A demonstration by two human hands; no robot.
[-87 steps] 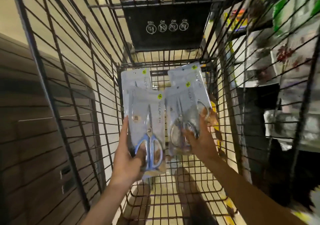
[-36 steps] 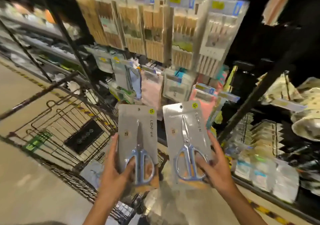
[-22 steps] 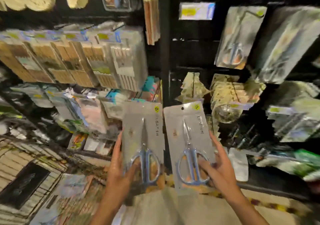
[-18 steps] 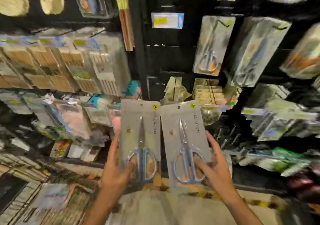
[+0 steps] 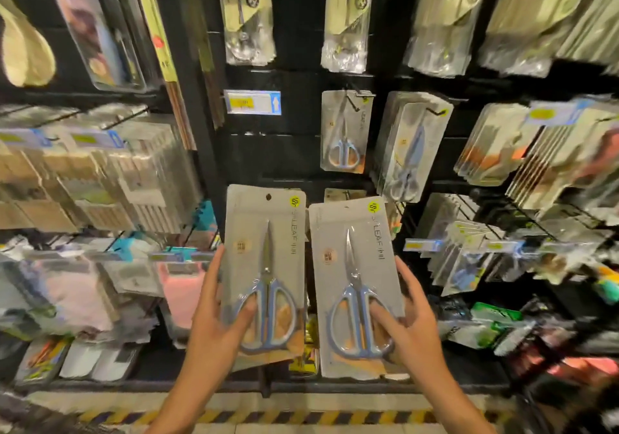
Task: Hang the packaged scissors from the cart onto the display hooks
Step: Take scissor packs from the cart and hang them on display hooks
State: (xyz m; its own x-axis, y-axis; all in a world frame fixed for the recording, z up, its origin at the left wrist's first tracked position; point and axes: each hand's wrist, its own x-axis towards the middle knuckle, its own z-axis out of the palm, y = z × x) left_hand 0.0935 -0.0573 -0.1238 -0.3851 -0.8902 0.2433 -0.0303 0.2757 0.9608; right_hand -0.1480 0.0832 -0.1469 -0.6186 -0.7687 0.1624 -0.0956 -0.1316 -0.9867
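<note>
the left hand (image 5: pixel 214 319) and right hand (image 5: pixel 413 325) each clamp the handle end of a flat grey carded pack of blue-handled scissors (image 5: pixel 264 273) (image 5: pixel 356 286), leaving the punched hang-holes free above the grips, probably for the black display hooks (image 5: pixel 360 93) higher up

A shop: packaged goods (image 5: pixel 345 132) on hooks (image 5: pixel 363 93), price tags (image 5: pixel 253 102).

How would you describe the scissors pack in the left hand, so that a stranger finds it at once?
Start at the dark hook wall and drop to the two grey packs held before it. The left hand holds the scissors pack that sits higher. Its blades are straight, while the neighbouring pack has curved ones.
</note>
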